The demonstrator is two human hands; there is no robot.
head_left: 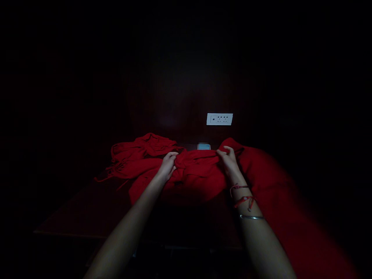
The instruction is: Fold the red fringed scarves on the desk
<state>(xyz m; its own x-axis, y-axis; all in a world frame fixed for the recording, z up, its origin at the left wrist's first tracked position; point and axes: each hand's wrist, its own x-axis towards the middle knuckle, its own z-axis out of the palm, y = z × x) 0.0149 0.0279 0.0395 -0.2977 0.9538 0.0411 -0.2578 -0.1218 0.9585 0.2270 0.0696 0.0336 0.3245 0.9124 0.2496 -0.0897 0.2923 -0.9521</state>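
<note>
A long red garment [197,182], probably a dress, lies in loose folds over the dark table. Thin strings trail from its bunched left part, and the rest spreads far to the right, down past the table's front edge. My left hand [168,164] is closed on the cloth near the middle. With thumb and fingers, my right hand [229,159] pinches the same garment further right. Between the two hands a stretch of fabric is drawn out sideways. The fingertips of both hands are partly hidden by folds.
The room is very dark. The dark table [81,209] has its front left corner showing. Behind the cloth, at the back, sits a small pale flat item [204,146], too dim to identify. A white power socket [219,119] is on the dark wall above it.
</note>
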